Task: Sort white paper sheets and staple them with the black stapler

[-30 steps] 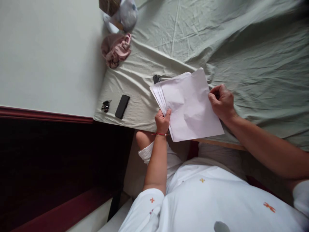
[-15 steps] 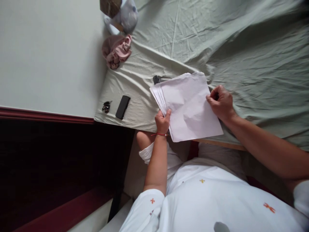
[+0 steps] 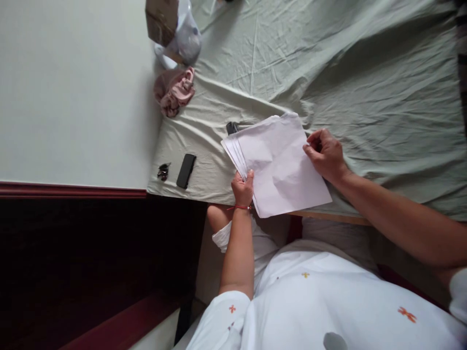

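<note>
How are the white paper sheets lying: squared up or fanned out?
Fanned out. The white paper sheets show several staggered edges at their left side, just above the left hand that grips them.

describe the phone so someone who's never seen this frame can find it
Start at the pale green bedsheet covering the bed, then go to its near left corner, by the white wall. The phone lies flat there, left of the stack of white papers held by the left hand. It is a plain black slab, bigger and smoother than the small bunch of keys just to its left.
</note>
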`<state>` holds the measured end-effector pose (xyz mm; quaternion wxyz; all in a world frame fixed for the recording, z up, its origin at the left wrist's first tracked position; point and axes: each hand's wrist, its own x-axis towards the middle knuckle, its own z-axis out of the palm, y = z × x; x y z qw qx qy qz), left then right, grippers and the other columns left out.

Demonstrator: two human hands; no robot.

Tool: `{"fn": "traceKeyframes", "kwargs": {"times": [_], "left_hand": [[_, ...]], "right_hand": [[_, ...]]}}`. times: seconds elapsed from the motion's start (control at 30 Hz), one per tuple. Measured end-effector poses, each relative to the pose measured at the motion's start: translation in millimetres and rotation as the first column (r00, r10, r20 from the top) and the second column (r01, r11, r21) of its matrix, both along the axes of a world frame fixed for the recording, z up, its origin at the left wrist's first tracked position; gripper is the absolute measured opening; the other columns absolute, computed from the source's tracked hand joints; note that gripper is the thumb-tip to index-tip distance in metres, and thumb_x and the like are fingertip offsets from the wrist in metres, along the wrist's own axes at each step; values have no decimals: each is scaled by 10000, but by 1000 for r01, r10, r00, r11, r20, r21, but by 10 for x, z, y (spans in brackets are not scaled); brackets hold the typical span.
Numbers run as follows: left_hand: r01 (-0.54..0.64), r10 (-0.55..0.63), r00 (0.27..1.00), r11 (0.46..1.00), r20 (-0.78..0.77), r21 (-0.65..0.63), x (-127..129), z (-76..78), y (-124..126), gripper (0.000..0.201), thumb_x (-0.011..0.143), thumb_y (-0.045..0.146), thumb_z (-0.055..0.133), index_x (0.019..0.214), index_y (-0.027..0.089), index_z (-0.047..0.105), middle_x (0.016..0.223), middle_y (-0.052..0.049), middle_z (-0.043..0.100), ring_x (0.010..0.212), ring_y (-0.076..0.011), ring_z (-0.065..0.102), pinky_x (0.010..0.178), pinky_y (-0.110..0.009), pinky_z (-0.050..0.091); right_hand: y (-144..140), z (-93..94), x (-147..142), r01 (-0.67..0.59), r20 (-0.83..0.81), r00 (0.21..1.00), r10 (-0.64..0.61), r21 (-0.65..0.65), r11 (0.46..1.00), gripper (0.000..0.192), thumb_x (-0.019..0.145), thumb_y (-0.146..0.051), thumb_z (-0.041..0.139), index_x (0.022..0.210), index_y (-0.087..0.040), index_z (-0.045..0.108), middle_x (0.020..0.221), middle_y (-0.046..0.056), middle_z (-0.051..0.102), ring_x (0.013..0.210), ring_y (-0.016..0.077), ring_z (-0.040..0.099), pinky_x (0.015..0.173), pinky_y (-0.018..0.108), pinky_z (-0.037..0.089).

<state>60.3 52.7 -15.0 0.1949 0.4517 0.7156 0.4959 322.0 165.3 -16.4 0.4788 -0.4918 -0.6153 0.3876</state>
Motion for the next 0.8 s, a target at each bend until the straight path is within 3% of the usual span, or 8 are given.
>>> {"fn": "traceKeyframes", "kwargs": {"times": [0.2, 0.33, 0.53, 0.67, 0.8], "left_hand": [[-8, 7, 1000, 1000, 17, 11, -9, -12, -1, 294, 909, 456, 761, 1021, 185, 771, 1024, -71, 838, 993, -237, 784, 935, -334, 581], [-9, 9, 999, 1000, 32, 19, -6, -11, 2, 281, 902, 454, 772, 991, 188, 769, 1006, -65, 834, 975, -232, 779, 935, -333, 579], [-47, 37, 984, 998, 175, 52, 28, 18, 9, 324, 862, 462, 817, 1027, 190, 761, 1017, -59, 824, 1017, -223, 771, 975, -329, 582], [-204, 136, 933, 963, 332, 178, -6, 69, 49, 356, 870, 445, 805, 1139, 222, 738, 1131, -52, 807, 1139, -209, 753, 1050, -321, 565], [-464, 331, 838, 850, 433, 248, -82, 171, 131, 386, 922, 395, 728, 1272, 240, 682, 1253, -64, 775, 1211, -213, 731, 1090, -350, 563]], "right_hand": [[-74, 44, -10, -17, 136, 991, -1, 135, 991, 111, 896, -276, 594, 1003, -242, 595, 947, 68, 711, 758, 209, 633, 784, 376, 524], [-81, 35, 1, -29, 245, 969, 0, 115, 993, 115, 911, -257, 589, 1020, -243, 625, 944, 82, 753, 798, 257, 687, 798, 403, 527], [-46, 37, 19, 10, 172, 984, -44, 196, 981, 82, 926, -253, 571, 970, -245, 639, 958, 78, 723, 777, 222, 639, 830, 392, 523], [-62, 90, 18, 18, -27, 1000, -14, 164, 986, 86, 939, -320, 616, 931, -239, 643, 799, 23, 654, 644, 172, 539, 700, 347, 470], [-98, 161, 40, -159, -194, 968, 158, 8, 987, 336, 1016, -508, 614, 841, -223, 653, 665, 9, 638, 573, 143, 507, 604, 303, 407]]}}
